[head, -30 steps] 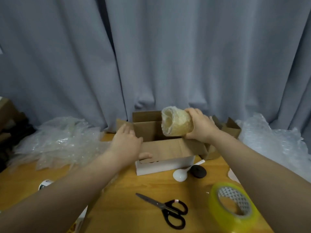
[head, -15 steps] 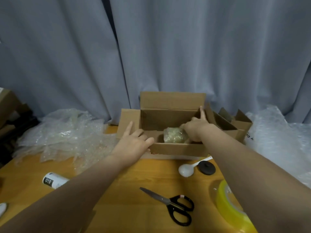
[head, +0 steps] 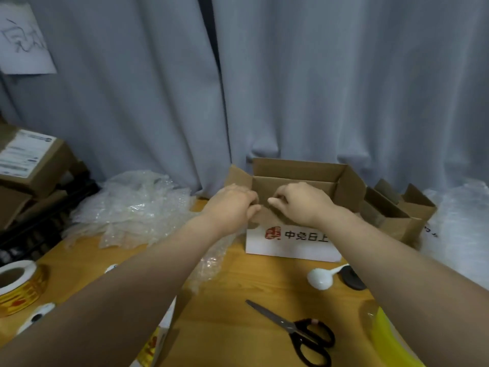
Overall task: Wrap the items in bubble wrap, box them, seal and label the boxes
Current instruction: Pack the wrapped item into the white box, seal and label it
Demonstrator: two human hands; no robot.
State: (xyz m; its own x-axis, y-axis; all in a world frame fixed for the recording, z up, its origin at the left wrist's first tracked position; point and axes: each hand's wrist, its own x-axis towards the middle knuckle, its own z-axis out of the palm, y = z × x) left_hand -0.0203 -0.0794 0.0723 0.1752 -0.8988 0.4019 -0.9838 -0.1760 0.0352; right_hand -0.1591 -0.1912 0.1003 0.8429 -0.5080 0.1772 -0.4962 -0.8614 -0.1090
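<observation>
Gripping the box (head: 299,172) by its near flap (head: 266,217), my left hand (head: 232,205) and right hand (head: 301,205) curl fingers round it; scissors (head: 299,332) and spoon (head: 321,279) lie nearer, wrap (head: 132,207) leftward.

An improvised packing station: a wooden desk (head: 238,327) set against grey curtains (head: 317,88). Left of the open cardboard box (head: 296,170) are crumpled bubble wrap (head: 132,207) and stacked labelled cartons (head: 31,160). In front of it lie scissors (head: 304,332) and a yellow tape roll (head: 383,332).

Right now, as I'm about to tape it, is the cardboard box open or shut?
Open. The cardboard box has its back flap upright; left hand and right hand grip the near flap.
</observation>
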